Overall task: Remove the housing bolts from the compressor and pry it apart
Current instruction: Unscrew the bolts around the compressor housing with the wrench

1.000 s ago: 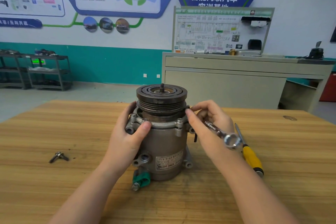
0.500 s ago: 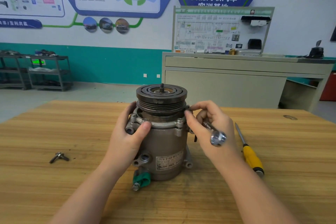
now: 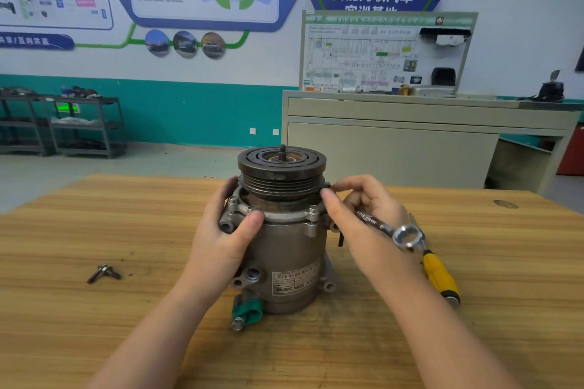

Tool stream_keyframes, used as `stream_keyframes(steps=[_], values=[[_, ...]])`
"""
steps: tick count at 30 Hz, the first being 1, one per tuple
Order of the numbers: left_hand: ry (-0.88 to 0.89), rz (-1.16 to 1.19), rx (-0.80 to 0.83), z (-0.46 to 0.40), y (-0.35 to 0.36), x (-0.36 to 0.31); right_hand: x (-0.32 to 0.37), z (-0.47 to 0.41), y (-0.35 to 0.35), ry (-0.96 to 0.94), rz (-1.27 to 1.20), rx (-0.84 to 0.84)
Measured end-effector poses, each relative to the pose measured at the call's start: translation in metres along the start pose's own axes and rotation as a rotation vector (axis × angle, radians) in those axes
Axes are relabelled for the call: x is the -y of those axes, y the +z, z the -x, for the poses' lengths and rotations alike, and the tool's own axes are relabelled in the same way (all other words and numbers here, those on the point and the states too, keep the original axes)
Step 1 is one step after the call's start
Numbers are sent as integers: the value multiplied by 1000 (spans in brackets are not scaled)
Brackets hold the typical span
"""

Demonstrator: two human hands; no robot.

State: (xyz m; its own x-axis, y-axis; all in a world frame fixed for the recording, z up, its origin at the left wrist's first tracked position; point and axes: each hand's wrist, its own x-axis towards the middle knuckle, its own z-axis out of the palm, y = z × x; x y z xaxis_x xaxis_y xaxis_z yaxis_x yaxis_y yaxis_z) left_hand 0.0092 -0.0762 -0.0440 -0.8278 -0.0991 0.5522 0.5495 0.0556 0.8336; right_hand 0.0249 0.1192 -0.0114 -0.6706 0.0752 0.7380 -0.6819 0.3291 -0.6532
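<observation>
Two loose dark steel bolts (image 3: 104, 273) lie toward the left edge of the wooden tabletop (image 3: 489, 341). At its middle the grey cylindrical metal compressor (image 3: 286, 257) stands upright, black grooved pulley (image 3: 282, 172) on top. My left hand (image 3: 221, 240) grasps its upper flange, thumb on the rim. My right hand (image 3: 363, 218) pinches a bolt head under the pulley and holds a silver ring spanner (image 3: 387, 228). Beside it lies a yellow-handled screwdriver (image 3: 439, 271).

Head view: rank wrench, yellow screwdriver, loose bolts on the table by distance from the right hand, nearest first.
1. wrench: held in the right hand.
2. yellow screwdriver: lying on the table just right of that hand.
3. loose bolts: far left, beyond the compressor and the left hand.
</observation>
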Motion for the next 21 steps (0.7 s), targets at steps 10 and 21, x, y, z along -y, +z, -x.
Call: stream_keyframes(steps=[10,21], values=[[9,3,8,0,0,-1,-2,-2,1,60,-15,-9],[26,-5,9,0,1,-3,-3,-4,0,86,-6,23]])
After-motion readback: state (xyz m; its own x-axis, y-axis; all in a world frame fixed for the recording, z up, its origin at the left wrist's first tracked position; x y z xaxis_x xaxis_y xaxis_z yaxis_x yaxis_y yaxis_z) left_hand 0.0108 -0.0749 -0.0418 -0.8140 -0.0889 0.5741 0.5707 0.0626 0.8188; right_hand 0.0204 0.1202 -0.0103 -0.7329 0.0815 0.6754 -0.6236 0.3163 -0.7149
